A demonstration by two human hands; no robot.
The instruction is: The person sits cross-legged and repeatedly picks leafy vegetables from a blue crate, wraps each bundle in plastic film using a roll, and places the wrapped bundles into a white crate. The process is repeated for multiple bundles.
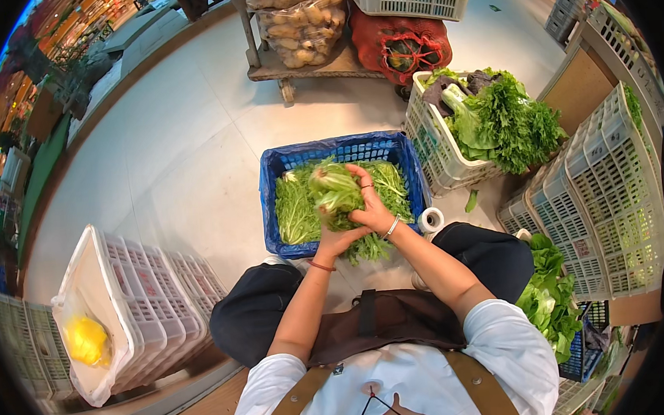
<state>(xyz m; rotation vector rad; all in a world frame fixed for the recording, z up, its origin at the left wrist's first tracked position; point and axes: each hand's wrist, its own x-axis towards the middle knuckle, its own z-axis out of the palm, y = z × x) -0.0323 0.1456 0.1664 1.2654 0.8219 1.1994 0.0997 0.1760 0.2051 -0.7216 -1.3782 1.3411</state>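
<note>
Both my hands hold a bunch of frilly leafy greens [334, 190], its pale cut stem ends pointing up and away from me. My right hand [373, 208] wraps the far and right side, fingers curled over the top. From below and the left, my left hand [338, 240] supports the bunch, its fingers partly hidden by the leaves. Under the bunch stands a blue plastic crate [293, 248] lined with thin blue film. More frilly greens [298, 212] lie inside it. A roll of white tape [431, 219] is beside the crate's near right corner.
At the right, a white crate [427, 136] overflows with mixed greens; tall white crates [604, 191] and lettuce [548, 297] are nearer. A stack of white crates [155, 304] stands left. Ahead, a cart [323, 71] carries bagged root vegetables [301, 29] and a red net sack [402, 46].
</note>
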